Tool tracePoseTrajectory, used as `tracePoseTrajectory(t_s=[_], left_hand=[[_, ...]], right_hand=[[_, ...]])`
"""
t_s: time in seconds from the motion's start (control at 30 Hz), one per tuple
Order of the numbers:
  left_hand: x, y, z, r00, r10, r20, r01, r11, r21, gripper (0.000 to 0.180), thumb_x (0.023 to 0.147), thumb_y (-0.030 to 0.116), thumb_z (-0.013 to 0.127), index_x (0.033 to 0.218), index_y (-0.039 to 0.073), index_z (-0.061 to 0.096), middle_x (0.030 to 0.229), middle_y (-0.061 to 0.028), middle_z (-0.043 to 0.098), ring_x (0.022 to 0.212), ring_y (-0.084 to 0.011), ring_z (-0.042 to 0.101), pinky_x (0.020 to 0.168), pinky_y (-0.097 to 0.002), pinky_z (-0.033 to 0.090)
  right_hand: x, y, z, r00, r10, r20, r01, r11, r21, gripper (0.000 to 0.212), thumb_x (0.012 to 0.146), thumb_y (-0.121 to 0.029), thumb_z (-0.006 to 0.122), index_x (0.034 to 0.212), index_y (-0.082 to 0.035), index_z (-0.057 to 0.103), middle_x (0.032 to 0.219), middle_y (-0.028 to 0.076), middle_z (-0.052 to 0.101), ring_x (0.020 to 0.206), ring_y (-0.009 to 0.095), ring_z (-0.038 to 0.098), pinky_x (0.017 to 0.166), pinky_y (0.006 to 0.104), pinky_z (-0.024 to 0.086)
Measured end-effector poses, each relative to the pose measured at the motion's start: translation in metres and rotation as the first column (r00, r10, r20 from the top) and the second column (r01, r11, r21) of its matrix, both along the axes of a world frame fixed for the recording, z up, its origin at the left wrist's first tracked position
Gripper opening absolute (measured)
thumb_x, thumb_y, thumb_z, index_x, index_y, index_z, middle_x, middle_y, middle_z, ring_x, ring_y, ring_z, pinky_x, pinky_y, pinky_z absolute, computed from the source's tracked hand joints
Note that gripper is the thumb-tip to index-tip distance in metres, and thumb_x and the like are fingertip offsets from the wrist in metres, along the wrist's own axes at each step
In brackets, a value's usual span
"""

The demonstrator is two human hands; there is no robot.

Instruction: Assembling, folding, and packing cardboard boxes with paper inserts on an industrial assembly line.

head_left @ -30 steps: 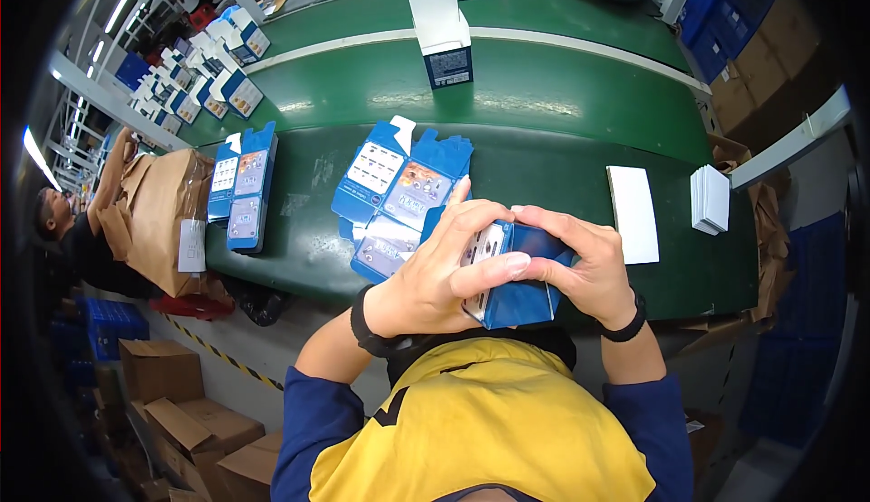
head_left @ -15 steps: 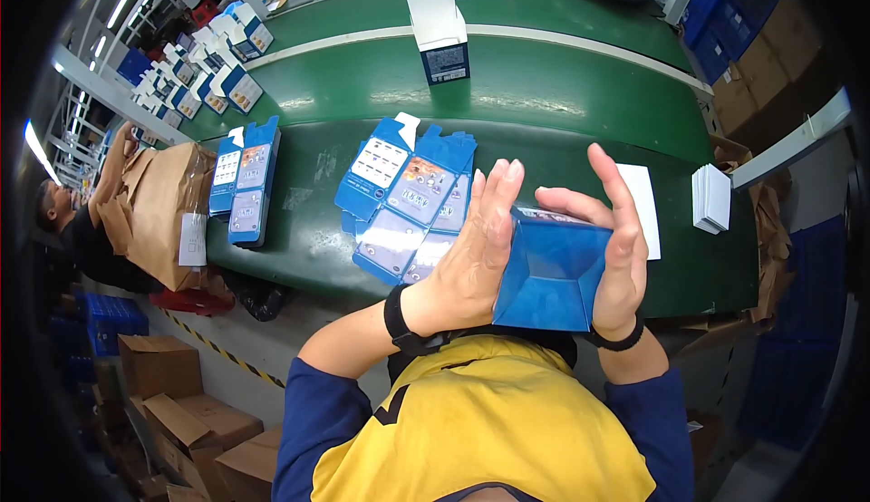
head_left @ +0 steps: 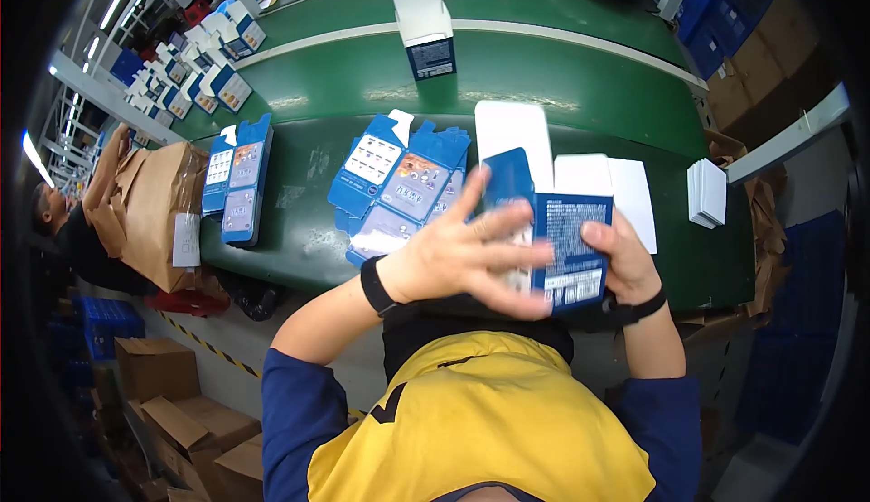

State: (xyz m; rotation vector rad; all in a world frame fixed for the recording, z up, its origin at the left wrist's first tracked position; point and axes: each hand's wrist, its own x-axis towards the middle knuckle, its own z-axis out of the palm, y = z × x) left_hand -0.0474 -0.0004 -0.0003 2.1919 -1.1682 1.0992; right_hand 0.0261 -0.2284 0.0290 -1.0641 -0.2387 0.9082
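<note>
Here the long green conveyor belt (head_left: 580, 67) curves away beyond both hands. Just beyond the left hand (head_left: 453, 253) lies a fanned heap of flattened blue printed cartons (head_left: 399, 176), and further to its left a smaller pair of flat blue cartons (head_left: 237, 180) sits near the belt's edge. Between the hands stands the half-erected blue cardboard box (head_left: 566, 239), its white top flaps raised. The right hand (head_left: 625, 257) grips the box's right side, thumb on the printed face; the left hand spreads its fingers wide across the near face, perhaps pressing a flap, though blur hides that. Right of the right hand rests a small white stack of cards (head_left: 707, 192)
</note>
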Motion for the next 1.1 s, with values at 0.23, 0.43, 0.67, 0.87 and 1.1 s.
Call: tracePoseTrajectory(t_s=[0.23, 0.43, 0.67, 0.87, 1.1], left_hand=[[0.000, -0.004, -0.012, 0.692, 0.182, -0.699, -0.280, 0.960, -0.026, 0.088, 0.064, 0.020, 0.080, 0.140, 0.019, 0.036, 0.150, -0.0260, 0.005, 0.136, -0.0486, 0.013, 0.100, -0.0605, 0.029], [0.011, -0.013, -0.018, 0.584, 0.588, -0.560, -0.442, 0.809, 0.388, 0.068, 0.068, 0.024, 0.078, 0.127, 0.012, 0.046, 0.150, -0.0232, 0.012, 0.134, -0.0501, 0.015, 0.101, -0.0600, 0.028], [0.023, -0.025, -0.020, 0.606, 0.708, -0.363, -0.634, 0.705, 0.317, 0.027, 0.078, 0.026, 0.069, 0.078, 0.003, 0.055, 0.074, -0.0141, 0.060, 0.081, -0.0283, 0.060, 0.100, -0.0503, 0.033], [0.026, -0.030, -0.008, 0.635, 0.675, -0.375, -0.638, 0.732, 0.239, 0.041, 0.078, 0.022, 0.071, 0.113, 0.005, 0.057, 0.056, -0.0078, 0.055, 0.050, -0.0260, 0.053, 0.060, -0.0334, 0.047], [0.011, -0.051, 0.003, 0.763, 0.455, -0.459, -0.430, 0.888, 0.163, 0.037, 0.075, 0.017, 0.074, 0.107, 0.004, 0.061, 0.057, -0.0068, 0.054, 0.050, -0.0242, 0.052, 0.051, -0.0329, 0.041]], right_hand=[[0.027, 0.014, -0.063, 0.649, -0.039, 0.760, 0.327, 0.916, -0.232, 0.118, 0.064, -0.003, 0.075, 0.147, -0.011, -0.010, 0.151, 0.015, 0.016, 0.137, 0.025, 0.023, 0.108, 0.0356, 0.026], [0.023, -0.014, -0.054, 0.397, 0.272, 0.877, 0.532, 0.710, -0.461, 0.095, 0.073, -0.009, 0.071, 0.147, -0.007, 0.011, 0.150, 0.021, 0.018, 0.138, 0.036, 0.022, 0.109, 0.0395, 0.027], [0.005, -0.085, -0.091, 0.509, 0.488, 0.709, 0.763, 0.126, -0.634, 0.071, 0.079, -0.029, 0.070, 0.134, 0.004, 0.039, 0.137, 0.028, 0.039, 0.131, 0.040, 0.034, 0.106, 0.0417, 0.031], [0.018, -0.100, -0.078, 0.374, 0.475, 0.796, 0.772, 0.316, -0.551, 0.058, 0.070, -0.034, 0.076, 0.113, 0.002, 0.060, 0.116, 0.024, 0.058, 0.113, 0.034, 0.055, 0.091, 0.0379, 0.047], [0.042, -0.132, -0.060, 0.285, 0.594, 0.752, 0.595, 0.505, -0.625, 0.045, 0.068, -0.030, 0.076, 0.105, -0.007, 0.066, 0.109, 0.011, 0.065, 0.103, 0.027, 0.061, 0.084, 0.0363, 0.050]])
